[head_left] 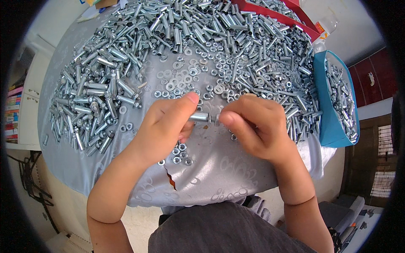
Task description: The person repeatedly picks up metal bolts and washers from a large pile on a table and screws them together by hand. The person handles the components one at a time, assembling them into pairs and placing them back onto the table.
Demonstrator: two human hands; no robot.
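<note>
Across the bench (65, 139) before us, sleeved bolts (97, 86) are heaped on the left, open tubes (177, 37) are piled along the far side and long bolts (274, 97) lie on the right, with flat washers (187, 79) and nuts (179, 162) scattered between. A red box (276, 17) stands at the far right, and nearer us on that side a blue box (330, 109) is full of metal pieces. Our left hand (164, 122) and right hand (259, 128) block part of the middle from view. The left is closed around a metal sleeve (199, 116), held nearly level above the bench, its thumb on top. The right is curled, thumb and forefinger by the sleeve's blurred right end; we cannot tell whether they grip it. Both forearms (112, 189) reach in from below. A shiny grey tablecloth (236, 173) with a ragged tear (170, 179) covers the bench; books (12, 111) line a shelf to the left, and a dark wooden door (366, 156) is at the right
</note>
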